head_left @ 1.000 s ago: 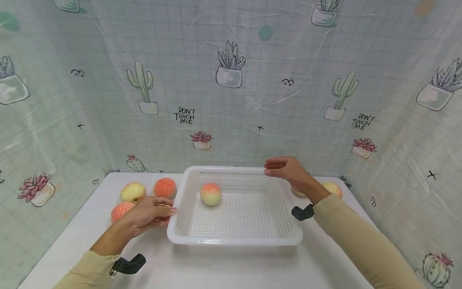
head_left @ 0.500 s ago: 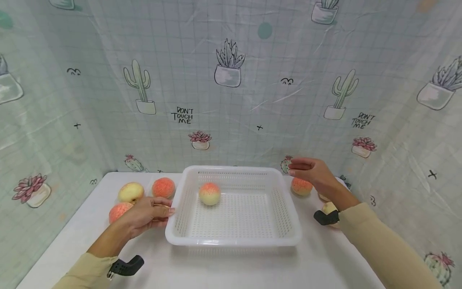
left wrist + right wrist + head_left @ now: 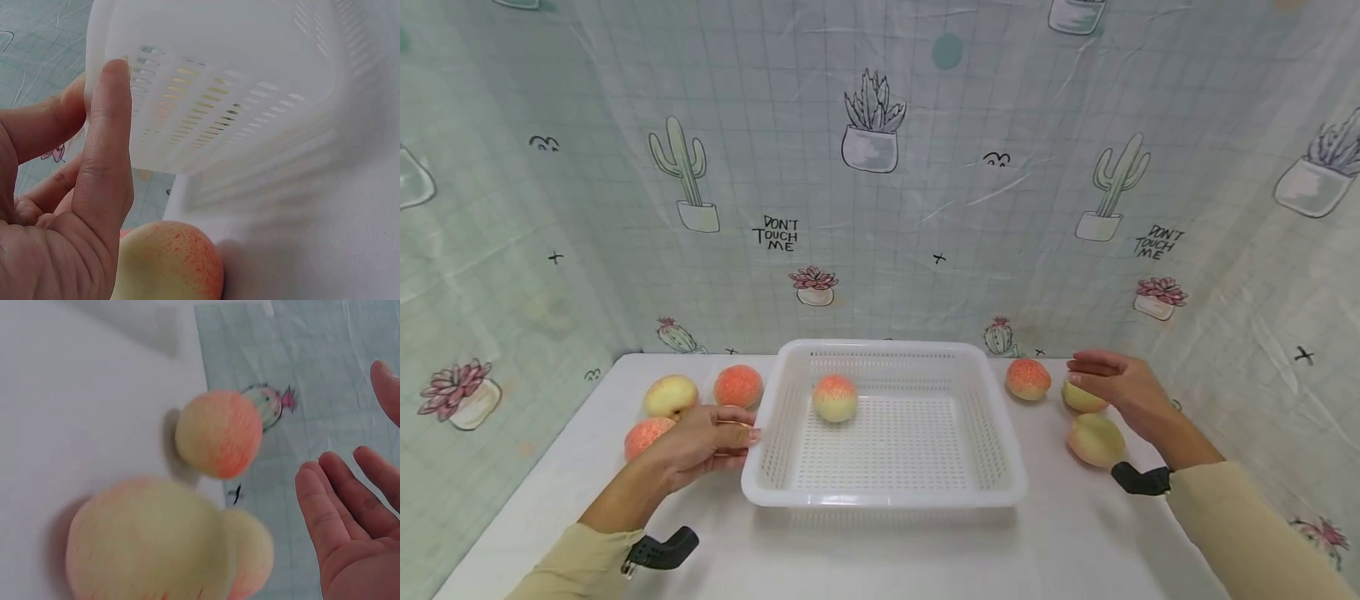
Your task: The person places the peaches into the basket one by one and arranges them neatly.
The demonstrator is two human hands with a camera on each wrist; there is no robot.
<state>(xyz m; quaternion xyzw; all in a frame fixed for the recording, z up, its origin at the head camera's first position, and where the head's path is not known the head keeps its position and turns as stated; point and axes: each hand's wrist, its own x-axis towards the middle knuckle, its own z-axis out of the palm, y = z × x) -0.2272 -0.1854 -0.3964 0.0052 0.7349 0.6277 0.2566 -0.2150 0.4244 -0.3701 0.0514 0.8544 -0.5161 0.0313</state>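
A white perforated plastic basket [image 3: 884, 500] stands mid-table with one red-and-yellow peach [image 3: 836, 398] inside, toward its left. My left hand [image 3: 700, 442] pinches the basket's left rim; the left wrist view shows thumb and finger at the rim, with a peach [image 3: 178, 262] below. Over at the right, my right hand [image 3: 1123, 392] hovers with relaxed fingers beside a yellow peach [image 3: 1081, 397], which it partly covers in the head view. Nothing is in its grasp. Nearer me lies a yellowish peach [image 3: 1097, 440], and a redder peach [image 3: 1028, 380] sits by the basket's back right corner.
Left of the basket are a yellow peach [image 3: 671, 396], a red peach [image 3: 738, 387] and another red one [image 3: 647, 437] partly behind the left hand. The white table [image 3: 887, 558] ends at a cactus-print curtain [image 3: 880, 217] at the back and sides.
My right hand has moved right from above the basket's back right rim to the peaches on the right, uncovering the peach near the corner. My left hand keeps its place at the rim.
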